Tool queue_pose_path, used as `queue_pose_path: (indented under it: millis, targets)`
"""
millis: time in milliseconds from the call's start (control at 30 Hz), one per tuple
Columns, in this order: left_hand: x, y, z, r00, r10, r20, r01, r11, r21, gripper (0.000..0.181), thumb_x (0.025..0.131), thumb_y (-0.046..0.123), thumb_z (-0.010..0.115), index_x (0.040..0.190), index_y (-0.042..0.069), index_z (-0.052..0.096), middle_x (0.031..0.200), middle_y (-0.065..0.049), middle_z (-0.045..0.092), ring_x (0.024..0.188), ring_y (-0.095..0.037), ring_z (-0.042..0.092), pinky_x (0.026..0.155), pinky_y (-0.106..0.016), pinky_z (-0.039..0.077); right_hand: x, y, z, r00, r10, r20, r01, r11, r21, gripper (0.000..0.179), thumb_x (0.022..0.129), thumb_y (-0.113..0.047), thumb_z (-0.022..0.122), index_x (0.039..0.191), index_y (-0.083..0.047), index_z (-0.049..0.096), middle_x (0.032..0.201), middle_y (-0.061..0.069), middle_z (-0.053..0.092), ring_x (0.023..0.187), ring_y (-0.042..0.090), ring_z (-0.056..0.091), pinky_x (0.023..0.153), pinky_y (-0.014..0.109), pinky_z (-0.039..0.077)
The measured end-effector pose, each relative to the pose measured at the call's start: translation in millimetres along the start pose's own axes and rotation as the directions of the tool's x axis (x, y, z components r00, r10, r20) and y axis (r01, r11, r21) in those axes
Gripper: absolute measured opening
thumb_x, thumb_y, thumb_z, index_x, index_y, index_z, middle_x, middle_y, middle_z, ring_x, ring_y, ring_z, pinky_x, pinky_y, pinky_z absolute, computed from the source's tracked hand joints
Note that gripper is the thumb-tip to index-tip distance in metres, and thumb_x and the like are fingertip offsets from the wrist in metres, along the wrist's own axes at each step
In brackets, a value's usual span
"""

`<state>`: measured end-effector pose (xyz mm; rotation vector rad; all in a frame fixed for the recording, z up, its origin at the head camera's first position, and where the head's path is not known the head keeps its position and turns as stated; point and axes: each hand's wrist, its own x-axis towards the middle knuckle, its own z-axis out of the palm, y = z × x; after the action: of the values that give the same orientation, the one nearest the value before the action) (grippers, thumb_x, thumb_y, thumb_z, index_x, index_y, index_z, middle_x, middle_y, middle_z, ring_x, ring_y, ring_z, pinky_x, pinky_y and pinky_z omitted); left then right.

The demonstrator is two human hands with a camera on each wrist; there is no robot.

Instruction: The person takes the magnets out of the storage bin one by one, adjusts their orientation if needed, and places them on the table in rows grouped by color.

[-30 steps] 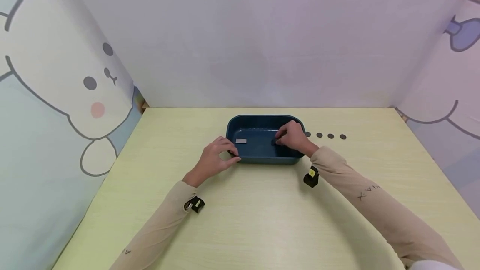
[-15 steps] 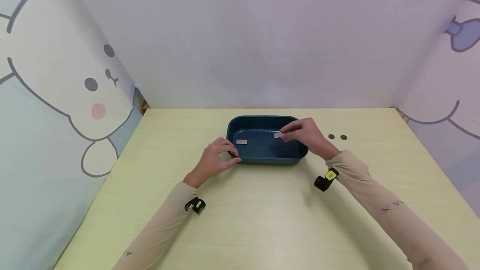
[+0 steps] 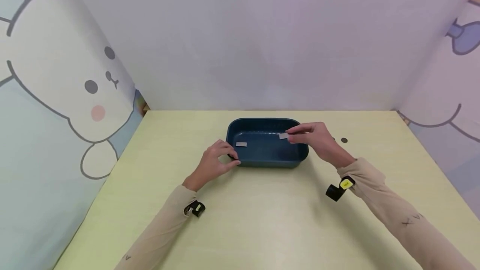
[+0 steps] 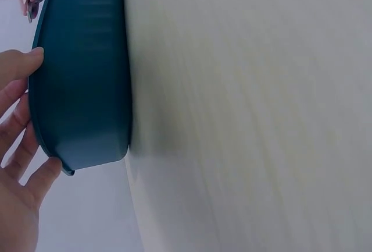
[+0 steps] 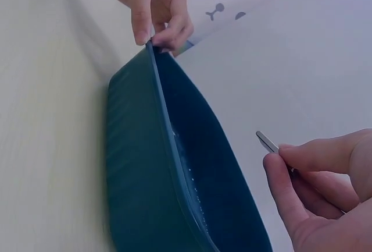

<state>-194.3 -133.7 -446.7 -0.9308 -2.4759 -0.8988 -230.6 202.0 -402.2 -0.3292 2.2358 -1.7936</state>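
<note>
My left hand [image 3: 213,161] pinches the near left corner of a dark blue rectangular tray [image 3: 267,164], thumb outside and fingers over the rim. Above the tray's right part, my right hand [image 3: 320,138] holds a small, thin, silvery rectangular piece [image 3: 283,136] between thumb and fingertips. In the right wrist view this piece [image 5: 267,142] appears nearly edge-on, clear of the tray wall. A similar pale rectangular piece [image 3: 241,144] lies flat on the tray floor at the left.
A small dark disc [image 3: 344,140] lies on the pale wooden table [image 3: 255,216] right of the tray. Another disc [image 3: 333,138] is mostly hidden by my right hand. A plain light cloth [image 3: 262,45] hangs behind the table.
My right hand has risen from inside the tray and drawn back to the right, with the silvery piece showing in its pinch. It covers more of the discs. The left hand stays put.
</note>
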Motion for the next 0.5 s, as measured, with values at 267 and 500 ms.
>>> queue_pose_path:
  millis: [267, 500]
  targets:
    - [-0.4, -0.7, 1.6, 1.000, -0.002, -0.005, 0.002, 1.000, -0.026, 0.011, 0.075, 0.021, 0.081, 0.079, 0.018, 0.071, 0.089, 0.008, 0.063, 0.089, -0.010, 0.052, 0.079, -0.031, 0.048, -13.2, -6, -6, 1.000, 0.023, 0.012, -0.023, 1.000, 0.021, 0.046, 0.083, -0.026, 0.074, 0.120, 0.000, 0.063, 0.122, 0.009, 0.060, 0.103, 0.015, 0.061, 0.095, 0.030, 0.043]
    - [-1.5, -0.9, 0.6, 1.000, 0.007, -0.012, -0.008, 1.000, -0.021, 0.011, 0.075, 0.020, 0.081, 0.079, 0.018, 0.071, 0.088, 0.007, 0.064, 0.089, -0.011, 0.052, 0.077, -0.032, 0.048, -20.5, -4, -14, 0.999, 0.047, -0.004, -0.047, 0.999, 0.009, 0.046, 0.082, -0.029, 0.074, 0.120, -0.004, 0.064, 0.123, 0.007, 0.059, 0.109, 0.018, 0.058, 0.096, 0.033, 0.043]
